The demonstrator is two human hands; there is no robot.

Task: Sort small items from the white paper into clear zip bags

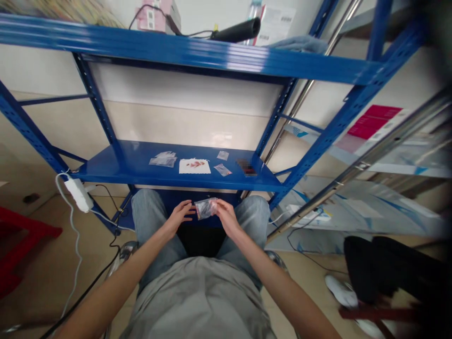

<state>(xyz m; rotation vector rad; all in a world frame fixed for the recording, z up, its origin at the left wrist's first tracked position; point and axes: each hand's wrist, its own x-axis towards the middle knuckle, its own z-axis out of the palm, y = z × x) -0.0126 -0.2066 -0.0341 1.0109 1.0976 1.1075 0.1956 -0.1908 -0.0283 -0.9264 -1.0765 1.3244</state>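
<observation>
A small clear plastic bag (pixel 205 208) hangs above my lap, just in front of the blue shelf (pixel 141 174). My right hand (pixel 226 214) pinches its right end. At the bag's left edge is my left hand (pixel 181 215), its fingers spread apart. On the shelf lie a pile of clear bags (pixel 164 159), a white sheet with small reddish pieces (pixel 195 166), a small clear bag (pixel 222 155) and another bag with something reddish at its corner (pixel 222 170).
A dark item (pixel 247 167) lies at the shelf's right. Above is a blue beam (pixel 197 51) with a black tube (pixel 236 31) over it. A white power strip (pixel 78 194) hangs at the left. Metal poles (pixel 328 188) slant along the right. A person's white shoe (pixel 341 291) shows lower right.
</observation>
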